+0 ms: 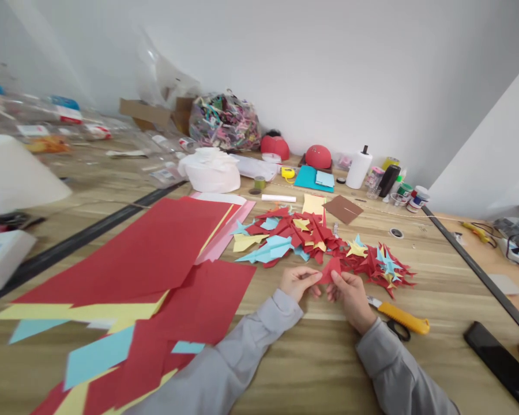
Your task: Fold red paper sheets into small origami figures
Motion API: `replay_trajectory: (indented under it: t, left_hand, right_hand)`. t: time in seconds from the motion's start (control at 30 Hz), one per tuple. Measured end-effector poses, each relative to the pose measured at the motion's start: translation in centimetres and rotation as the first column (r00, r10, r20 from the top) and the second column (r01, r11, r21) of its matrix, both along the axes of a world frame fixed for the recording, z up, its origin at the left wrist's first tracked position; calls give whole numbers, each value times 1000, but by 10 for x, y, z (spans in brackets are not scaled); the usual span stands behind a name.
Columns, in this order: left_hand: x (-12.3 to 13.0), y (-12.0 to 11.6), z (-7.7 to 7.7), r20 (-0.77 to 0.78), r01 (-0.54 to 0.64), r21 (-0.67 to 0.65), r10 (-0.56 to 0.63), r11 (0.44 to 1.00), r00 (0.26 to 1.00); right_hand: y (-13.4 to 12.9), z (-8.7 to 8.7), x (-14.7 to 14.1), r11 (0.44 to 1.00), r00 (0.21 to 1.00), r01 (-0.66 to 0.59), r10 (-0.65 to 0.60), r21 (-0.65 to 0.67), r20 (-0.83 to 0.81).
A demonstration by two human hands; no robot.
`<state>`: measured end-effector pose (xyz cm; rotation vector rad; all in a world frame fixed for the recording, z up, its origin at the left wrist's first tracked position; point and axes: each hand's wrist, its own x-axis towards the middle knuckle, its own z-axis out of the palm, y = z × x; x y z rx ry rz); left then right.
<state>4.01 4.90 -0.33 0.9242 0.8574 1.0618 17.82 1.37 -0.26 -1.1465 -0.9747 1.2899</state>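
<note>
Between my two hands is a small folded piece of red paper (331,268). My left hand (300,282) pinches its left edge with thumb and finger. On the other side, my right hand (348,293) grips it with the thumb on top. Just beyond my hands lies a heap of folded red, blue and yellow paper pieces (273,250). To its right is a pile of pointed paper stars (388,265). A yellow utility knife (404,318) rests to the right of my right hand, with dark scissor handles (398,330) partly under it.
Large red paper sheets (125,248) cover the left of the table, with blue and yellow scraps. A black phone (499,363) lies at the right. At the back stand a white bottle (358,168), a yellow tape measure (288,172) and a stuffed clear bag (225,121).
</note>
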Motion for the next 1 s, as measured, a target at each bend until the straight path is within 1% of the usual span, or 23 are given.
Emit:
replay_trajectory:
  t: [0.13,0.27,0.33,0.4,0.53,0.63,0.7,0.8,0.87,0.93,1.0]
  left_hand:
    - [-3,-2,6,5,-3,9,3,1000,1000]
    - [-7,-3,9,-41,18,59,-16,998,999]
    - [-7,-2,7,-48,-4,58,7,998,999]
    - [-5,0,4,-22,-29,27,30,999,999]
    - [-3,3,-1,31,-14,-14,14,1000,999]
    - [-3,4,-2,3,-14,21,14,1000,1000]
    - [-4,4,-2,-21,-41,60,42,997,999]
    - [-3,1,0,-43,-70,101,75,992,996]
    - [-2,-2,2,-60,-34,115,42,993,997]
    - [-1,-4,3,-65,15,115,-7,993,998]
    - [-2,-5,4,-55,30,110,-24,993,998]
  right_hand:
    - [0,1,0,998,998,58,-58,18,-21]
    - [-2,5,-1,998,998,-3,0,58,59]
    - [-3,7,-2,999,996,-3,-2,52,88]
    - [-3,8,-2,999,996,2,-6,37,93]
    - [-1,4,-1,1000,999,20,-20,12,37]
    - [0,1,0,999,999,46,-46,7,17]
    - [0,1,0,998,998,63,-63,25,18]
    - [-1,3,0,997,999,31,-33,66,36]
    - [-2,4,0,995,997,-29,21,93,79]
    - [-3,5,-1,993,995,-45,35,111,96]
    - [-2,5,-1,992,996,-35,25,119,91]
